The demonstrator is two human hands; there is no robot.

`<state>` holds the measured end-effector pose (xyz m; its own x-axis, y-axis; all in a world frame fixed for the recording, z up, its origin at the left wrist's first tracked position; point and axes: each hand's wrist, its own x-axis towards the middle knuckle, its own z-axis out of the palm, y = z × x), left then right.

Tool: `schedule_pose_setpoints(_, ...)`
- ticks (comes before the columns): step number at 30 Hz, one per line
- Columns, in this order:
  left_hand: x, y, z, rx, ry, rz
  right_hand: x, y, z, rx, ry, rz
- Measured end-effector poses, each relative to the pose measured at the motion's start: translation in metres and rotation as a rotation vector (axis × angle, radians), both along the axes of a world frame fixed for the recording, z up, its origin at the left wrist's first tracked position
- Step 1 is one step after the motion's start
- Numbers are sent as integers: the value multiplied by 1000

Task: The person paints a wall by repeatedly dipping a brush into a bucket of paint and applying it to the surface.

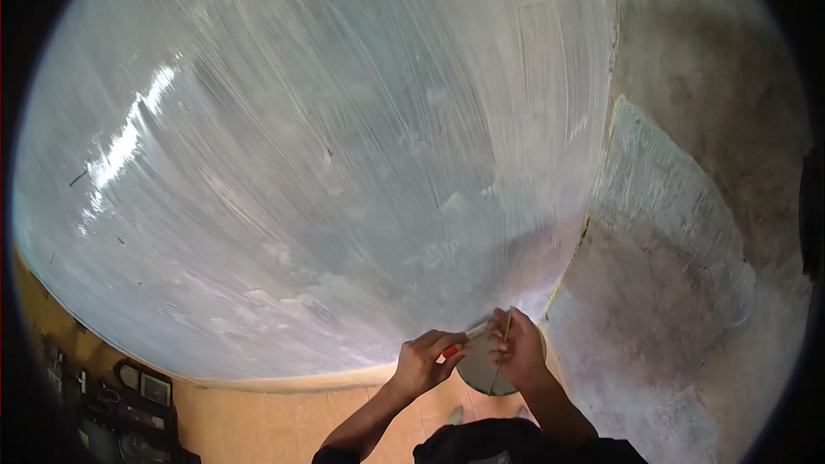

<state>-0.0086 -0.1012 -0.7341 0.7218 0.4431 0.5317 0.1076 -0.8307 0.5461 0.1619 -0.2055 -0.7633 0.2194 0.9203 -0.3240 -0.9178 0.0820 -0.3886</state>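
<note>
My left hand (421, 364) is closed around a small red-handled tool (450, 351). A pale, narrow shaft (477, 327) runs from the tool toward my other hand. In the fist of my right hand (518, 351) is a thin yellowish stick (500, 363), slanting down past the fingers. Both hands are close together at the foot of the wall, over a round container (474, 376) with a grey surface inside its rim. Part of that container is hidden behind my right hand and forearm.
A wall (344, 137) with streaky, glossy grey coating fills most of the view. It meets a brownish second wall (687, 283) at a corner, where a rough pale patch (662, 163) shows. Tan floor (258, 417) lies below. Dark equipment (129, 404) stands at lower left.
</note>
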Motion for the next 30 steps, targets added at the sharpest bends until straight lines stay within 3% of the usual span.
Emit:
schedule_pose_setpoints(6,11,31,91,147,-39,-19,24,-16,-6,-61,67,-30)
schedule_pose_setpoints(9,23,54,178,401,-134,-70,27,-25,-6,-74,32,-47)
schedule_pose_setpoints(10,23,53,209,301,-29,-18,29,-27,-7,-90,20,-64)
schedule_pose_setpoints(15,60,60,324,700,-132,101,37,-36,-14,-127,-5,-91)
schedule_pose_setpoints(17,64,62,358,683,-61,136,40,-39,-17,-129,8,-103)
schedule_pose_setpoints(22,61,57,427,1160,-348,197,44,-46,-27,-142,40,-132)
schedule_pose_setpoints(24,61,23,440,847,-357,284,44,-48,-28,-154,49,-126)
schedule_pose_setpoints(26,61,33,436,989,-360,369,46,-50,-30,-160,60,-125)
schedule_pose_setpoints(28,61,66,411,1483,-416,364,49,-52,-38,-147,75,-126)
schedule_pose_setpoints(30,72,78,358,1536,-334,444,52,-56,-43,-130,71,-120)
